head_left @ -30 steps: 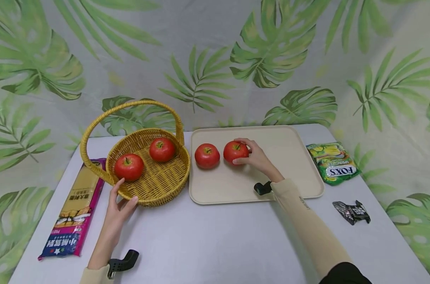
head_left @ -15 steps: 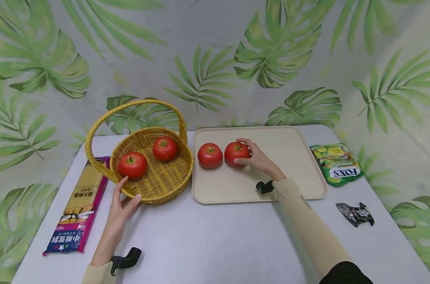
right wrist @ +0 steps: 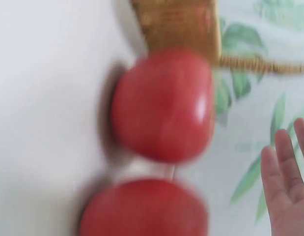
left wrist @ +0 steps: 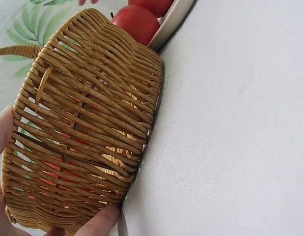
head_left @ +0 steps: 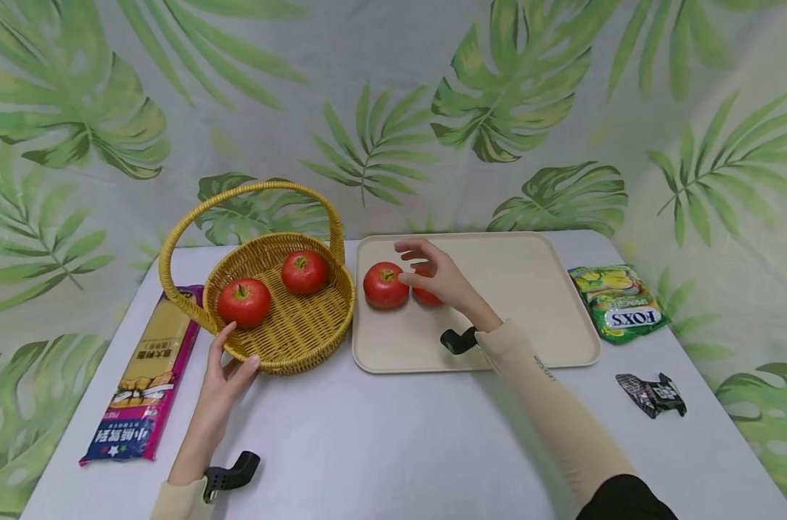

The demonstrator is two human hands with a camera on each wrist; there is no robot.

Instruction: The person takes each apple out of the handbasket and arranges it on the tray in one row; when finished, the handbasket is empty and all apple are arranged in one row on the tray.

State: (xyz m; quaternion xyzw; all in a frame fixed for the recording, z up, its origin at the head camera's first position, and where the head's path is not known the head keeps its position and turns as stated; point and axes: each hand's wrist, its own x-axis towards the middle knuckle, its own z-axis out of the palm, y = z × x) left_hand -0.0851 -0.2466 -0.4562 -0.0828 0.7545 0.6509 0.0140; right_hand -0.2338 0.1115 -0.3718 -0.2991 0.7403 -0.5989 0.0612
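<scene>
A yellow wicker basket (head_left: 299, 339) with a tall handle holds two red apples, a left one (head_left: 244, 302) and a right one (head_left: 304, 272). My left hand (head_left: 221, 386) grips the basket's front left side, its thumb and fingers against the woven wall (left wrist: 83, 123). On the beige tray (head_left: 510, 303) sit two more red apples: one near the basket (head_left: 385, 286), the other (head_left: 427, 298) mostly hidden behind my right hand (head_left: 442, 278). That hand hovers above them, fingers spread and holding nothing. In the right wrist view, its fingers (right wrist: 284, 172) are apart from the apples.
Left of the basket lies a long packet of pasta (head_left: 140, 375). A green Fox's candy bag (head_left: 617, 303) lies by the tray's right edge, with a small black wrapped snack (head_left: 652, 395) in front of it. A leaf-patterned cloth (head_left: 367, 108) hangs behind the table.
My right hand has let go of the right apple on the tray and moved up and left over it. The left hand stays at the basket. The view has shifted slightly.
</scene>
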